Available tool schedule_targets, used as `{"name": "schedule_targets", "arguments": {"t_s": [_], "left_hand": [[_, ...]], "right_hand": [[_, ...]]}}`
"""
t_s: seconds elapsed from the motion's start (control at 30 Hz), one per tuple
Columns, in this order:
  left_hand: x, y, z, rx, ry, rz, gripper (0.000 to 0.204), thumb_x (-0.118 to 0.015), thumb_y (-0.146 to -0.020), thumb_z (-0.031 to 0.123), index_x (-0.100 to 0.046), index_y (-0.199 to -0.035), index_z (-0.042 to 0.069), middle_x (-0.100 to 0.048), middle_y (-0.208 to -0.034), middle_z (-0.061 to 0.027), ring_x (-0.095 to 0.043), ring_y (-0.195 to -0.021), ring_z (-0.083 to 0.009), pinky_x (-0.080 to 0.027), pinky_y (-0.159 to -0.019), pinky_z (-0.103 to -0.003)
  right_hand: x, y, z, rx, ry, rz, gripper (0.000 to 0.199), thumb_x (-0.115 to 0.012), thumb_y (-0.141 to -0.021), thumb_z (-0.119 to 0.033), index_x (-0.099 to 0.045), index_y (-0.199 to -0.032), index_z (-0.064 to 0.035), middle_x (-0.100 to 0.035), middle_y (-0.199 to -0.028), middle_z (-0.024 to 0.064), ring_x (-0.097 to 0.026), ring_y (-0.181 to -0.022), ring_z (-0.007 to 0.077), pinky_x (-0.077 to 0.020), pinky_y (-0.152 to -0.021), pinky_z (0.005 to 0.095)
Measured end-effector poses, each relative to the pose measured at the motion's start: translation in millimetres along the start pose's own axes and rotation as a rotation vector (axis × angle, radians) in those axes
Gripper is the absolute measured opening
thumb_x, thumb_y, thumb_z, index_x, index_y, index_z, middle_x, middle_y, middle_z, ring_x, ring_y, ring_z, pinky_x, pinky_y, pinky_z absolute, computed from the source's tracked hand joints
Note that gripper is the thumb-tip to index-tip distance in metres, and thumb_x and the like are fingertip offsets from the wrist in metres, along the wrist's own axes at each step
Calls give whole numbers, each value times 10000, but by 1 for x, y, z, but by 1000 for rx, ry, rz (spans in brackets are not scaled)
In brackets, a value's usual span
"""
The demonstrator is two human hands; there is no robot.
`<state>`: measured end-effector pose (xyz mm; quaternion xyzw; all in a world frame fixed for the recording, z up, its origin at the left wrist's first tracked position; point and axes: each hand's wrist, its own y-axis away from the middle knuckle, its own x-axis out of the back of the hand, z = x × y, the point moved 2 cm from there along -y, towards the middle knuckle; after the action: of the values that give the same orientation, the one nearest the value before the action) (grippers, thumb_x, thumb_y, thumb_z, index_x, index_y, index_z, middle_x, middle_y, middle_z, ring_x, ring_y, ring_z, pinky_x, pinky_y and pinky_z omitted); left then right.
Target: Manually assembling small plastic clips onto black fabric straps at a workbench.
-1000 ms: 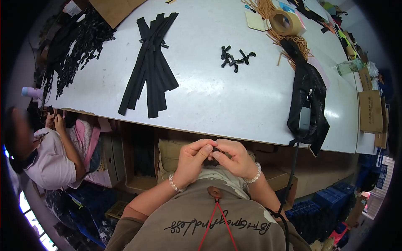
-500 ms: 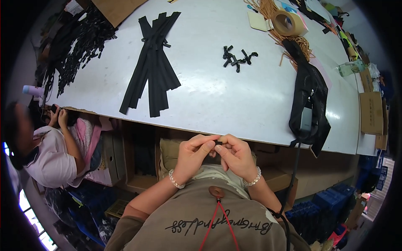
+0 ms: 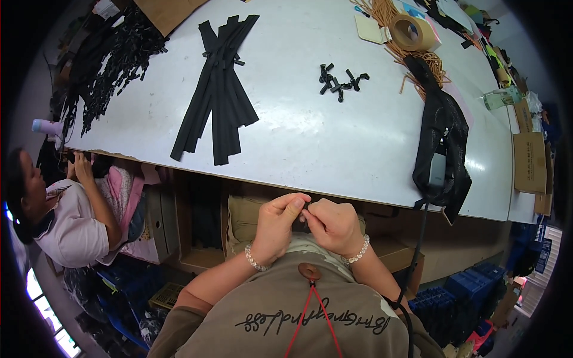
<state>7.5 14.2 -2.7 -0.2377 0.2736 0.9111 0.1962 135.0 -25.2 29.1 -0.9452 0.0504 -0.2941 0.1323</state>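
My left hand (image 3: 273, 225) and my right hand (image 3: 335, 224) meet just in front of the table's near edge. Thumbs and fingertips of both pinch a small black piece (image 3: 306, 206), mostly covered by the fingers, so its exact kind does not show. Beyond them on the white table (image 3: 286, 137) lies a loose cluster of small black plastic pieces (image 3: 335, 82). To the left, flat black straps (image 3: 222, 107) lie crossed in a fanned bundle.
A tangled heap of black straps (image 3: 119, 56) covers the table's far left. At right lie a black cloth strap with a grey device (image 3: 439, 170), a tape roll (image 3: 412, 33), tan cords (image 3: 433, 65) and a bottle (image 3: 501, 97). A co-worker (image 3: 77, 215) sits at left.
My right hand has turned over, its back now upward and its fingers curled in more. The black piece is more hidden. The co-worker's head has shifted slightly.
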Motion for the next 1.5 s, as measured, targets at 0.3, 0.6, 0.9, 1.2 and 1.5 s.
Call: {"name": "schedule_targets", "arguments": {"t_s": [0.3, 0.6, 0.9, 1.2, 1.5], "left_hand": [[1, -15, 18, 106, 187, 56, 240, -595, -883, 189, -619, -995, -21, -572, -771, -25, -501, -688, -99, -435, -648, -226], [9, -13, 13, 184, -41, 6, 225, -625, -859, 167, -636, -995, -12, -622, -785, -52, -527, -663, -84, -439, -607, -210], [1, 3, 31, -258, -313, -111, 100, -620, -772, -78, -618, -858, -26, -641, -842, -85, -609, -780, -135, -501, -669, -237], [2, 5, 35, -474, -538, -207, 132, -623, -735, -102, -627, -826, -6, -649, -859, -108, -629, -801, -180, -507, -712, -268], [5, 0, 31, -172, -348, -129, 165, -595, -834, -8, -611, -998, -16, -623, -817, -31, -585, -732, -89, -486, -647, -212]], "right_hand": [[-7, 16, 0, -596, -817, 72, 46, -588, -848, -25, -608, -843, 16, -587, -689, 31, -491, -489, 55, -384, -439, 189], [-7, 15, 9, -647, -1112, 105, 111, -554, -868, -8, -592, -946, 61, -628, -847, 114, -607, -647, 132, -513, -587, 235], [-6, 24, 5, -508, -1065, 104, 173, -563, -839, 48, -558, -1012, 60, -608, -919, 107, -609, -739, 134, -519, -673, 249], [-4, 25, -1, -412, -1006, 150, 391, -581, -786, 108, -463, -1154, 49, -548, -1008, 86, -571, -902, 127, -513, -781, 264], [-4, 24, -2, -577, -886, 194, 147, -571, -827, 60, -571, -974, 68, -626, -855, 110, -601, -684, 111, -519, -628, 222]]}}
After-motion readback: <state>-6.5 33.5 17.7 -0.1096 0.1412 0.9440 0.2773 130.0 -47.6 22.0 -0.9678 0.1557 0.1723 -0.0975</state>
